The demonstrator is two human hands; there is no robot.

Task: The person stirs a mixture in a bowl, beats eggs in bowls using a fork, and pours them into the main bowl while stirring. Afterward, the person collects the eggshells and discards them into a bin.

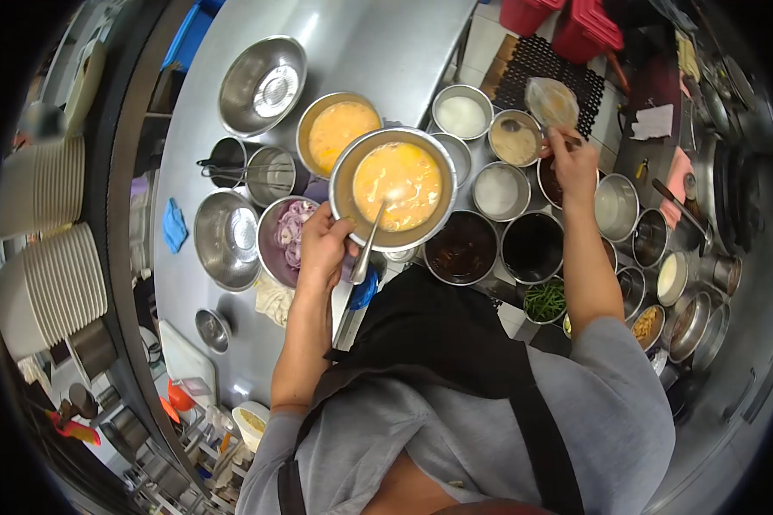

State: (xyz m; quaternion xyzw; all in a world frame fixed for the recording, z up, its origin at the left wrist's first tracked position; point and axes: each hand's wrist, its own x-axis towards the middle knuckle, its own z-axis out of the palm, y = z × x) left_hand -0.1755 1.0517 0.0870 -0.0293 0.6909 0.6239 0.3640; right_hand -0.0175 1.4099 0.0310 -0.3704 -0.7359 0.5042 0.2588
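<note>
My left hand [325, 245] is closed on the rim of a metal bowl [343, 202] holding beaten egg [397, 184]. A metal utensil [368, 251] leans in that bowl, its handle over the near rim; its head is under the egg. The bowl is held up at the table's edge, beside a second bowl [301, 142] of beaten egg. My right hand [573, 165] is reached out over the seasoning pots, fingers pinched together. What they hold is hard to make out. Close to its fingertips are a clear plastic bag [551, 103] and a pot of pale beige powder [515, 142].
On the steel table [361, 51] stand empty metal bowls [226, 239], a bowl of sliced red onion [290, 232] and a whisk [266, 175]. Pots of dark sauce [461, 249], white granules [501, 190] and chopped greens [544, 300] crowd the right. Stacked plates [51, 279] line the left.
</note>
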